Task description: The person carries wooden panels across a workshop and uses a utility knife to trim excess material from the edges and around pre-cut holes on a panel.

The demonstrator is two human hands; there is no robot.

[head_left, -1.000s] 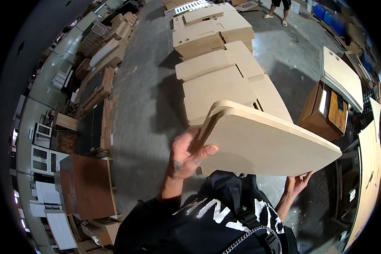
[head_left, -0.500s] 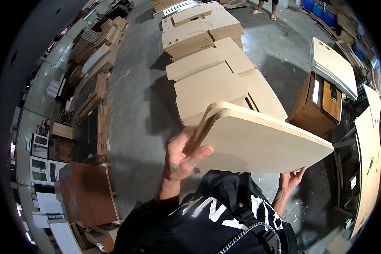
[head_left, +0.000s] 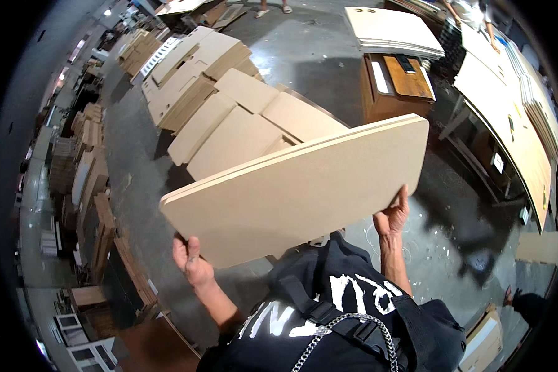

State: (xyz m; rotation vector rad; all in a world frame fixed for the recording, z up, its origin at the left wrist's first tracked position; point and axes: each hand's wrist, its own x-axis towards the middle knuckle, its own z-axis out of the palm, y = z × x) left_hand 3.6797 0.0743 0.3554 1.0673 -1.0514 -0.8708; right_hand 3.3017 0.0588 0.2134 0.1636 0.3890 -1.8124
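In front of my chest I carry a pair of stacked wooden boards (head_left: 304,186), pale tan with rounded corners, standing on edge and tilted. My left hand (head_left: 193,263) grips their lower left corner, thumb on the near face and the other fingers mostly hidden behind. At the lower right, my right hand (head_left: 393,216) holds the edge, with one finger up along the near face. Just beyond the boards lies a low stack of similar panels (head_left: 235,136), partly covered by what I hold.
Farther back rises a taller panel stack (head_left: 195,77). A brown cabinet (head_left: 378,99) bears a phone (head_left: 405,63), with white-topped panels (head_left: 394,31) behind it. On the right a long worktable (head_left: 502,118) holds boards; a person (head_left: 474,15) stands beyond it. Boards line the left side.
The view has turned to the right. The boards have swung from an angled, end-on position to lie broadly across me, and both hands now show at their lower corners.
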